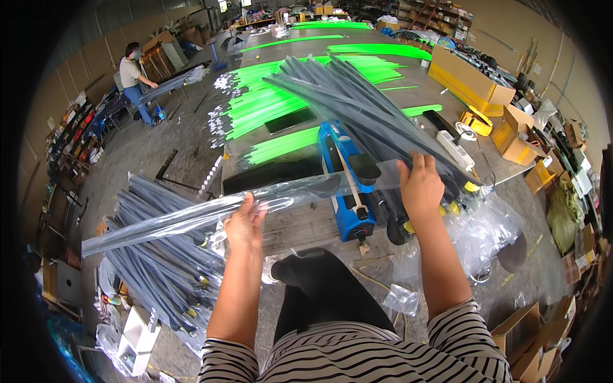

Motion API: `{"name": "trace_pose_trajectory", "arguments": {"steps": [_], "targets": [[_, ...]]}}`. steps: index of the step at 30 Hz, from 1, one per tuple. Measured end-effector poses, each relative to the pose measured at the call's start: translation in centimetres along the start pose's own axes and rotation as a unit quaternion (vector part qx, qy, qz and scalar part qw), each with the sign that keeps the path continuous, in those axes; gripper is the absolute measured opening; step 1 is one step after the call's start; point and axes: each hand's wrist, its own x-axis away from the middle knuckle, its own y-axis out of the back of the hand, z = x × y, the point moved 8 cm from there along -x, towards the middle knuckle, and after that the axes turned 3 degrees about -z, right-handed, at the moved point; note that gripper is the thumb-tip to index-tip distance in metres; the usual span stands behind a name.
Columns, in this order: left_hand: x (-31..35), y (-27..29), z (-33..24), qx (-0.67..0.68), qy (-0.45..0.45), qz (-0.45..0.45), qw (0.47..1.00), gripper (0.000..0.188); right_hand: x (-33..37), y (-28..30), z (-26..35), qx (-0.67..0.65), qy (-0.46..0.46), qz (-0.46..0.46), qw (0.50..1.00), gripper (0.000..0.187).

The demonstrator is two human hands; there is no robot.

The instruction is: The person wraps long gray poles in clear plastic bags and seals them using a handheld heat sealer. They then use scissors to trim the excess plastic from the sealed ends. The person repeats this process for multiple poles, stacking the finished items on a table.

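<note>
A long grey strip-like piece in a clear plastic sleeve [281, 199] lies across in front of me, slanting down to the left. My left hand [244, 223] holds it from below, thumb on top. The sleeve's loose right end passes through a blue impulse heat sealer [353, 214] with a black pad on its arm. My right hand [421, 185] is closed at that flat end, just right of the sealer; its fingertips partly hide the film. Behind it lies a pile of grey sleeved pieces [364, 108] with yellow ends.
Bright green rods [262, 112] and a dark phone [290, 120] lie on the table. At left is a second bundle of grey sleeved pieces [159, 249]. Cardboard boxes [469, 80], a white power strip [454, 150] and a yellow tool [476, 120] stand right. Another person [133, 80] works far left.
</note>
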Motion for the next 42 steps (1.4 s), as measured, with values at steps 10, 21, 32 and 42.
{"name": "trace_pose_trajectory", "arguments": {"steps": [10, 21, 32, 42], "targets": [[-1.2, -0.3, 0.0, 0.014, -0.015, 0.005, 1.0, 0.03, 3.6, 6.8, 8.6, -0.153, 0.353, -0.068, 0.92, 0.026], [-1.5, -0.4, -0.2, -0.02, -0.013, -0.004, 1.0, 0.018, 5.0, 5.3, 7.3, -0.197, 0.338, -0.03, 0.92, 0.03], [-2.0, -0.5, 0.1, -0.008, -0.019, 0.019, 1.0, 0.028, 7.4, 2.7, 6.0, -0.252, 0.309, -0.051, 0.916, 0.034], [-1.7, -0.5, -0.1, -0.012, -0.023, 0.013, 1.0, 0.028, 7.6, 2.6, 6.1, -0.244, 0.295, -0.054, 0.922, 0.031]]}}
